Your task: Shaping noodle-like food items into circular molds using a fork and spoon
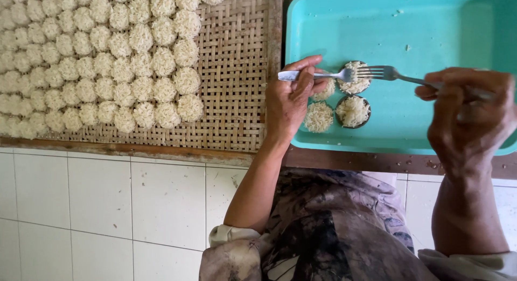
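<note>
Overhead, head view: the person's left hand (291, 100) grips the handle of a metal fork (318, 75), fingers curled shut around it, tines pointing right and resting on the top noodle cup (354, 78). Right hand (468, 117) is closed on the handle of a second fork (401, 75), tines pointing left; the tips of both forks meet over that same cup. Cup is small, round, dark-rimmed, filled with pale fine noodles, and sits inside a turquoise plastic tray (431, 28) near its lower-left corner. A second filled cup (353, 111) stands just below it. Two loose round noodle nests lie just beside the cups on the tray floor: one (319, 117) to the lower left, one (325, 91) partly hidden behind the left thumb. Left of the tray, a woven bamboo mat (237, 87) carries many similar noodle nests (97, 60) packed in touching rows, covering its upper-left area; the right strip of the mat is bare weave. Both rest on a brown wooden ledge (134, 150). Below it, white tiled floor (97, 205) and the person's patterned garment (328, 232).
</note>
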